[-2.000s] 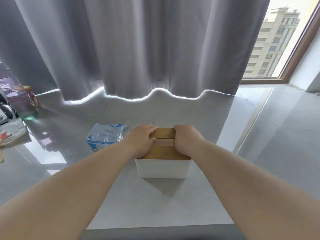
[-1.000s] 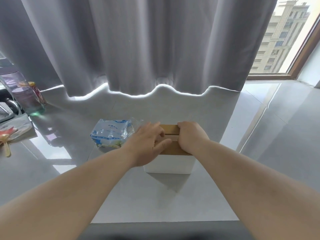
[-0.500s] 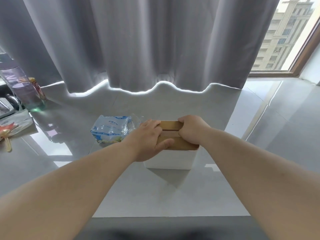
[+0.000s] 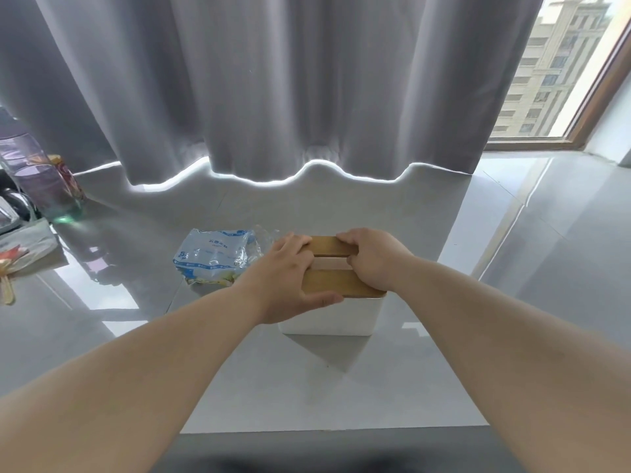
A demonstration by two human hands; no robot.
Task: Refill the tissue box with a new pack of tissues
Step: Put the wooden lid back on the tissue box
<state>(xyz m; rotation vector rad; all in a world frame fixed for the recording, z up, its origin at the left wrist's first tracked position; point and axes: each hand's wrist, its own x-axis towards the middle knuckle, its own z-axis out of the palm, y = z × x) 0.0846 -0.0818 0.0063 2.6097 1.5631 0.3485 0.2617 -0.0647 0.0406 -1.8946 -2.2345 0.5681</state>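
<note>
Wood lid: smooth tan wooden lid (image 4: 336, 283), flat and rectangular, with a long narrow slot across its middle; it sits on top of the box under both my hands.
Box body: white tissue box (image 4: 336, 315), plain, matte, with rounded corners, standing upright on the counter near the middle, a little toward the front edge.
Counter: glossy pale grey stone counter (image 4: 307, 380), reflecting the window light; a seam runs along its right part.
My left hand: my left hand (image 4: 285, 279) lies over the left end of the lid, fingers spread flat on the wood and the thumb curled under the lid's near edge, gripping it.
My right hand: my right hand (image 4: 374, 262) is curled over the right end of the lid, fingers bent at the far edge and at the slot, clamped on the wood.
Tissue pack: crinkled clear and blue plastic tissue pack (image 4: 216, 259), soft and pillow-shaped, lying on the counter just beside the box on its left, partly hidden by my left hand.
Back edge: heavy grey curtain (image 4: 273, 87) hangs in folds to the counter's back edge, with bright light leaking under its wavy hem.
Left edge: a translucent purple bottle (image 4: 41, 179) stands near the counter's back left corner, with a red-labelled jar (image 4: 68, 177) just behind it; other items at the left edge are cut off and I cannot tell what they are.
Right: a window (image 4: 560, 70) shows a beige building outside.
</note>
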